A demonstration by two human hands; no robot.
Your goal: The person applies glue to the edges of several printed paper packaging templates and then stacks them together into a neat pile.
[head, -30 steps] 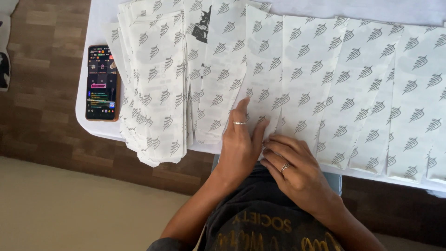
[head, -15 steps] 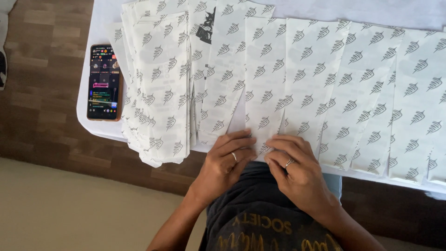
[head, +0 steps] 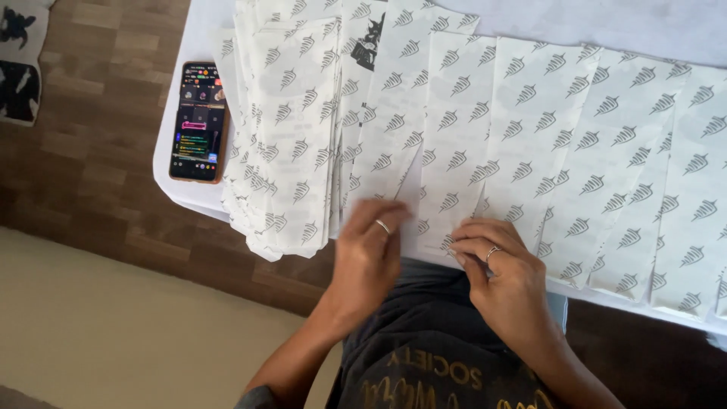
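Left hand [head: 369, 254] fingers curled, apparently pinching a printed paper sheet [head: 454, 144]; right hand [head: 503, 273] fingers pinch its edge.

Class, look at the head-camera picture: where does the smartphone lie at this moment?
The smartphone lies face up on the white table's left edge, just left of the stack of printed paper sheets, well clear of both hands.

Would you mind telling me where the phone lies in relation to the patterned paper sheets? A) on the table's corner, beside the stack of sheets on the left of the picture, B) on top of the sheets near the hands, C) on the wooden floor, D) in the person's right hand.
A: the phone lies flat, screen lit, on the white table just beside the stacked patterned paper sheets, away from both hands.
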